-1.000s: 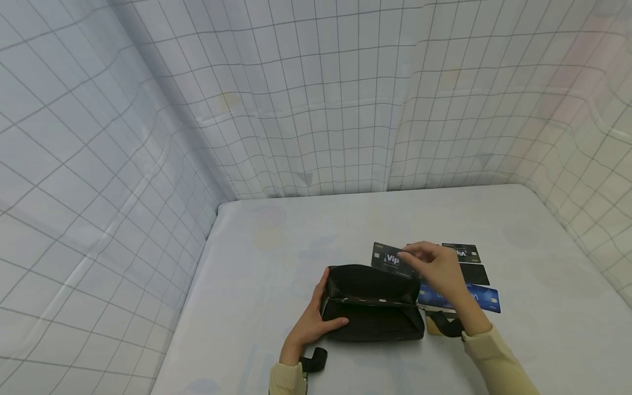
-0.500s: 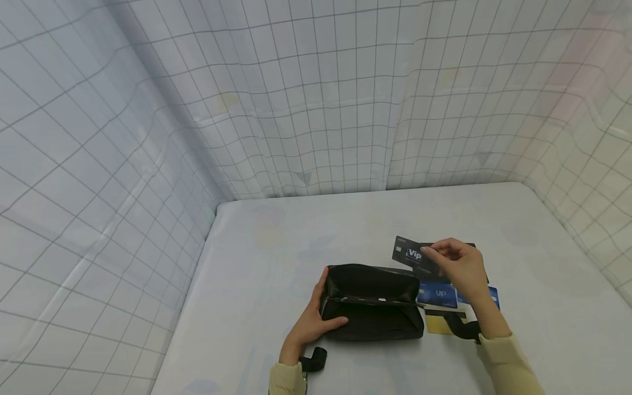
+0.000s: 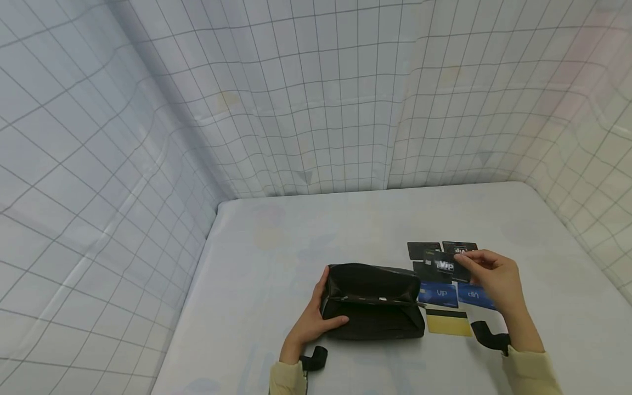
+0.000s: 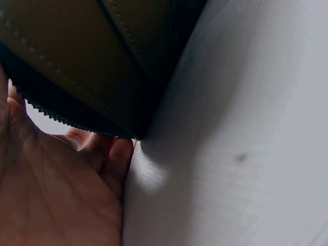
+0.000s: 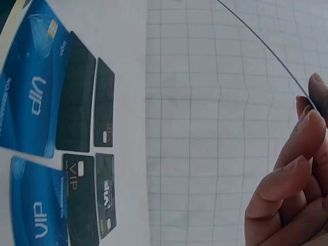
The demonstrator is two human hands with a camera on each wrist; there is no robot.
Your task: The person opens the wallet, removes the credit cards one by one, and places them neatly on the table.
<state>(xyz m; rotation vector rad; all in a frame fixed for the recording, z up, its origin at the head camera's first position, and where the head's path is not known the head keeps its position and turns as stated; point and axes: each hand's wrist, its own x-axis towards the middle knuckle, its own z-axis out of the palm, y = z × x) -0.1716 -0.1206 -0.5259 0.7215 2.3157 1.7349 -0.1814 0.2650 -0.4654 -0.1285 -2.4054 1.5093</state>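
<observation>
A black zip wallet (image 3: 372, 326) stands open on the white table, its inner pockets spread. My left hand (image 3: 311, 325) grips its left end, thumb over the front edge; in the left wrist view the fingers (image 4: 119, 159) lie along the toothed zip edge. My right hand (image 3: 501, 277) pinches a black Vip card (image 3: 439, 265) by its right end, over the laid-out cards. In the right wrist view this card (image 5: 266, 47) shows edge-on as a thin line. Beneath it in the head view lie black cards (image 3: 419, 249), partly covered.
Two blue VIP cards (image 3: 438, 295) lie in a row right of the wallet. In front of them is a yellow card (image 3: 449, 325) with a dark stripe. White grid-patterned cloth (image 3: 316, 109) rises behind the table and on both sides.
My right hand has carried the black Vip card rightward, from above the wallet's back edge to over the laid-out cards. The left hand and wallet have stayed in place.
</observation>
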